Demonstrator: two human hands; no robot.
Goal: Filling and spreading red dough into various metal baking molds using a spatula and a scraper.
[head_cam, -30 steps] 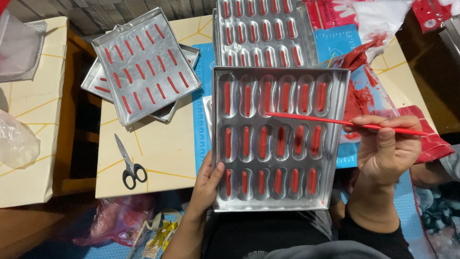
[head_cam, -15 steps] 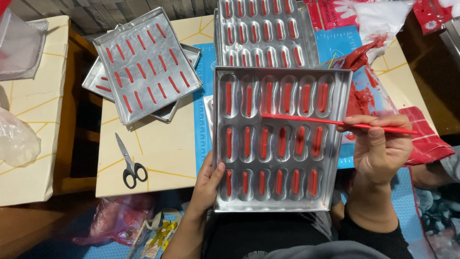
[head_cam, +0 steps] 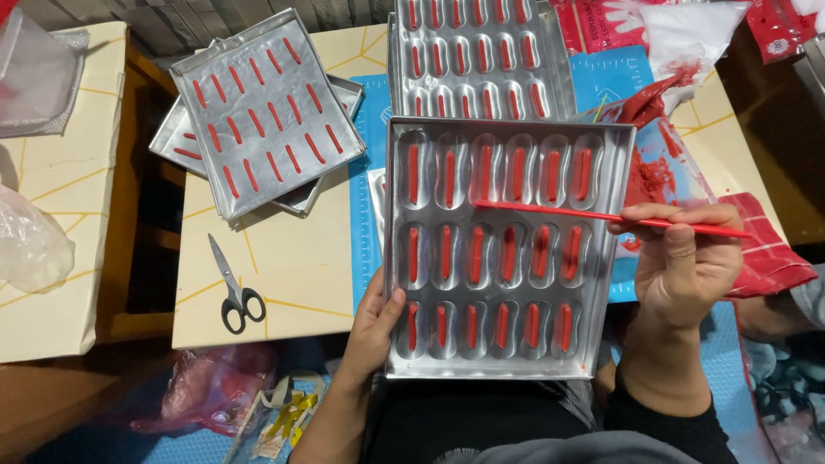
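While the metal tray (head_cam: pixel 507 258) is being rested on the lap, close to the body, its near left edge is being gripped by the left hand (head_cam: pixel 371 331), so it is being kept from sliding. The thumb is being laid over the rim and the fingers (head_cam: pixel 388 311) are being curled under it, shut on the tray. On the right, a thin red stick (head_cam: pixel 601 216) is being pinched between the thumb and fingers of the right hand (head_cam: pixel 687 271). The stick is being held flat and low, so that its tip is being brought over the hollows between the top and middle rows.

The tray is shiny and silver, with a raised rim all round. Three rows of long, rounded hollows are being shown in it, and one red strip is being held in each hollow. The strips are lying straight, all pointing the same way.

A little farther off, a pair of scissors (head_cam: pixel 232 288) with black handles is being left on the pale bench (head_cam: pixel 292 275), well apart from the hands. A red checked cloth (head_cam: pixel 765 249) is being kept just past the right hand.

Farthest away, more filled trays are being kept out of the way: a second tray (head_cam: pixel 477 56) straight ahead, touching the first, and a tilted tray (head_cam: pixel 266 112) being stacked on another one at the left. A messy clear bag (head_cam: pixel 662 137) with red smears is lying at the back right.
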